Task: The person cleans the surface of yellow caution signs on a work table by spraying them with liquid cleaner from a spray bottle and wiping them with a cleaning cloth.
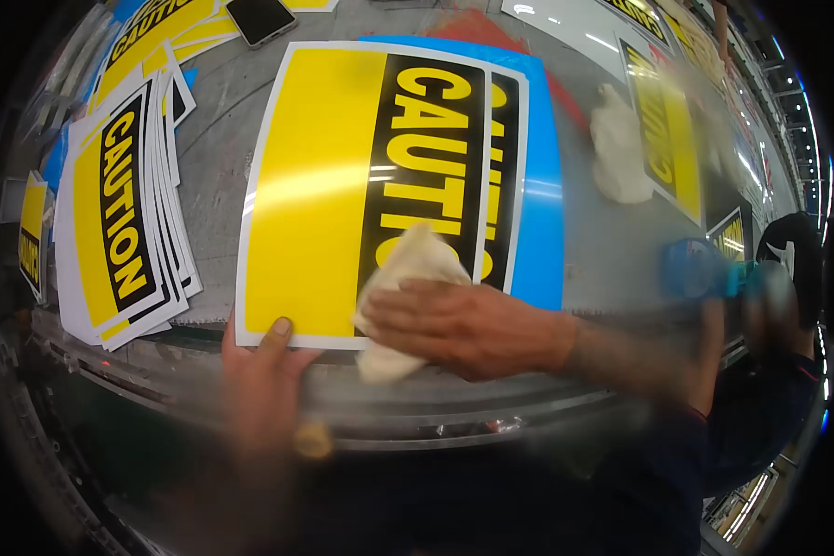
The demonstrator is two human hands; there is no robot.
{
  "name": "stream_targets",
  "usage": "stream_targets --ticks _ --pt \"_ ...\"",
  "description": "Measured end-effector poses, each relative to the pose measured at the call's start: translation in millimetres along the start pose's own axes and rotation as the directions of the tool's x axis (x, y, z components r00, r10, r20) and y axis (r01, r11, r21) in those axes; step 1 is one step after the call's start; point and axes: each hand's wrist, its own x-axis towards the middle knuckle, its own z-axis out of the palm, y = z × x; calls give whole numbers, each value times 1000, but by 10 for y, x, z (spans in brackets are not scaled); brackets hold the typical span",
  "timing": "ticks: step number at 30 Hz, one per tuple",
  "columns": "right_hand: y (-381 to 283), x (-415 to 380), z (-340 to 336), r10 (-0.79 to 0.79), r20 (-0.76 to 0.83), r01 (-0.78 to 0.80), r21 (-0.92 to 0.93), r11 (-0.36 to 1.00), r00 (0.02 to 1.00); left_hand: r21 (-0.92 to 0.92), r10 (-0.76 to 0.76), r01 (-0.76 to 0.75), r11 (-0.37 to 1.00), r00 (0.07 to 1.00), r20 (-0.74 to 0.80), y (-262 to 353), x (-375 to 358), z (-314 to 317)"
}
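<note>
A yellow and black caution sign (pixel 315 204) with a white border lies in front of me, on top of another caution sign (pixel 500 176) and a blue sheet (pixel 542 185). My left hand (pixel 267 366) grips its lower left corner, thumb on top and fingers underneath. Across the lower part of the black band, my right hand (pixel 468 324) presses a cream cloth (pixel 417 259) flat against the sign. The cloth and hand cover the end of the word CAUTION. A bright glare streak crosses the yellow area.
On the left is a fanned stack of caution signs (pixel 120 213), with more signs (pixel 157 32) behind it. A phone (pixel 260 20) lies at the back of the grey table (pixel 222 111). To the right are a second cloth (pixel 618 148), another sign (pixel 663 130) and a co-worker (pixel 778 371).
</note>
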Motion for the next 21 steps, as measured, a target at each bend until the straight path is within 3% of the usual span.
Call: stream_targets --ticks 1,3,5,7,9,10,13,14,17,18,21 --pt "0 -97 -35 -42 50 37 100 994 998 2 -1 1 1000 1000 -13 -18 2 -18" --pt "191 -276 -309 66 51 -67 8 998 996 13 -2 3 1000 1000 -27 -28 -16 -31" --pt "434 -325 -553 171 -112 -197 -293 936 979 31 2 -1 1000 1000 -17 -13 -21 0" --pt "347 -321 -471 203 -184 -249 -280 927 962 30 -24 24 999 1000 -10 6 -47 15" --pt "15 -328 -225 58 0 -58 -117 991 998 23 -12 12 1000 1000 -19 13 -36 30" --pt "-29 -447 1 -60 -21 60 -42 997 998 25 -1 1 1000 1000 -31 -6 -35 20" --pt "103 -649 -399 89 76 -92 32 995 993 30 14 -13 999 1000 -15 -7 -20 -16" --pt "210 -642 -475 100 -42 -105 -139 985 994 30 14 -14 999 1000 2 -18 -12 -21" --pt "2 -626 -366 92 5 -92 -84 992 996 44 13 -12 999 1000 -26 -25 -24 -33" --pt "-34 -674 -171 -39 21 40 -75 996 999 49 9 -7 999 999 -35 -16 -23 -30" --pt "19 -699 -179 -31 75 32 -9 999 997 75 3 0 997 999 -40 7 -36 -5"
